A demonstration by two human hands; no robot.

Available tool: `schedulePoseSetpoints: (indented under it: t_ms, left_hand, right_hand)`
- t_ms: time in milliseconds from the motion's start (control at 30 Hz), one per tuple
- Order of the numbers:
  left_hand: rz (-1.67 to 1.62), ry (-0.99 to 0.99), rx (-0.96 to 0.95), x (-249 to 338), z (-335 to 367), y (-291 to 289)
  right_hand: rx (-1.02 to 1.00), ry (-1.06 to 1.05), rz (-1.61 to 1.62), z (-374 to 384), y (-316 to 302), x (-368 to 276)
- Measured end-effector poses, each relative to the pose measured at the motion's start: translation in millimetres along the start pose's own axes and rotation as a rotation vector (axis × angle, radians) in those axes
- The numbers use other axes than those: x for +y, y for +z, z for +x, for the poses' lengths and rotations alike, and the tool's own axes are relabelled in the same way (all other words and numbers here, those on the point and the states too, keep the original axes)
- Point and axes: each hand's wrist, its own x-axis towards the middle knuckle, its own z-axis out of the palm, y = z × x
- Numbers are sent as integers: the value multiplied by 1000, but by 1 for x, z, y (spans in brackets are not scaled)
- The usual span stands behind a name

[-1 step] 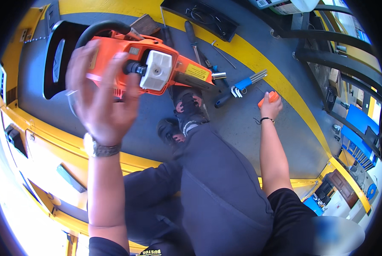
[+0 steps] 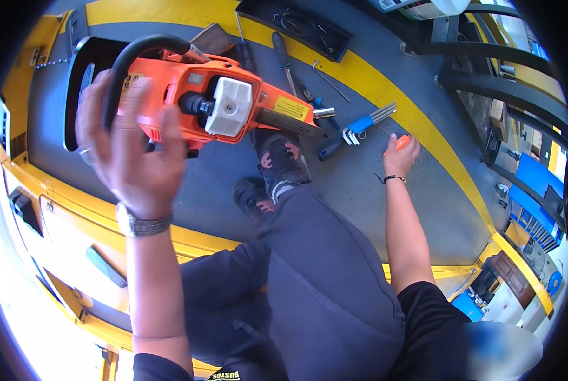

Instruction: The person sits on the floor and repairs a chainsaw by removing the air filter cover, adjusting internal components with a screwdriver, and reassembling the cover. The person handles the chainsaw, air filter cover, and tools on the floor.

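Observation:
An orange chainsaw body (image 2: 163, 82) with a black looped handle (image 2: 145, 44) lies on the grey floor at the upper left. A white part (image 2: 231, 106) with a black fitting shows on its near face. My left hand (image 2: 135, 149) is over its rear end, fingers spread and holding nothing; I cannot tell whether a fingertip touches the handle. At the right, close to the floor, my right hand (image 2: 401, 160) is closed around a small orange plastic piece (image 2: 402, 142), mostly covered by the fingers. Left of that lies a blue-holder hex key set (image 2: 362, 125).
Beyond the saw are a wooden block (image 2: 213, 39), a dark-handled tool (image 2: 281, 51), an L-shaped key (image 2: 332, 82) and a black tray (image 2: 341, 46) with cables. My shoes (image 2: 277, 159) stand beside the saw. A black metal rack (image 2: 487, 86) rises at the right.
My left hand has shifted left and slightly down, away from the black fitting, uncovering more of the saw's orange side. My right hand has barely moved, still gripping the orange piece.

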Motion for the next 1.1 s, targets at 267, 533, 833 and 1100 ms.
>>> schedulePoseSetpoints:
  t_ms: [267, 533, 833, 1100]
  left_hand:
    - [40, -742, -264, -57, -13, -5]
    - [4, -746, -246, -77, -13, -8]
    - [-52, -678, -246, -76, -17, -12]
    - [-65, -695, -232, -63, -15, -8]
  right_hand:
    - [-473, -745, 117, 19, -27, -167]
    - [-661, -1115, -6, 28, 16, -209]
    - [-635, -1420, -142, 23, 54, -228]
    - [-691, -1344, -297, 63, 47, -179]
